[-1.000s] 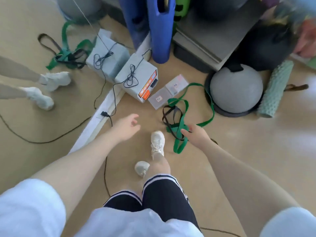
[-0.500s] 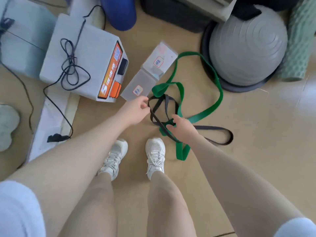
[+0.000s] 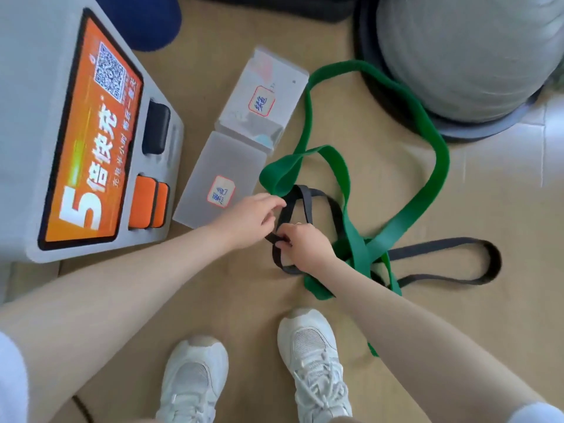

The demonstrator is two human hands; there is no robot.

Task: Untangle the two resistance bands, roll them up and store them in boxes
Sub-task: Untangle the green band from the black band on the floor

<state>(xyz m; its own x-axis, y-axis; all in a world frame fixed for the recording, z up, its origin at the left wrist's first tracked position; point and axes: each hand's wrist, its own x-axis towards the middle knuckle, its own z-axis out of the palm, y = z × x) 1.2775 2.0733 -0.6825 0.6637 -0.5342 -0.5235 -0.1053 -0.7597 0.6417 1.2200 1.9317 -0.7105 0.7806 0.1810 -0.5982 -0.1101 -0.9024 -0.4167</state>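
A wide green band [image 3: 427, 166] and a thin black band [image 3: 442, 244] lie tangled on the tan floor in front of my feet. My right hand [image 3: 306, 245] pinches a loop of the black band near its left end. My left hand [image 3: 253, 216] touches the same black loop just to the left, fingers curled on it. Two flat translucent boxes with red-bordered labels lie side by side beyond my hands: the near box [image 3: 219, 181] and the far box [image 3: 265, 96]. The bands cross under my right forearm, where the knot is partly hidden.
A grey charging station [image 3: 36, 123] with an orange screen sits on the left. A grey half-ball trainer [image 3: 464, 56] stands at the upper right, touching the green band's far loop. A blue roll [image 3: 143, 19] is at the top. My white shoes [image 3: 311, 361] are below.
I have bent down closer to the floor. My left hand moved from the near box onto the black band, and my right hand shifted onto the black loop.
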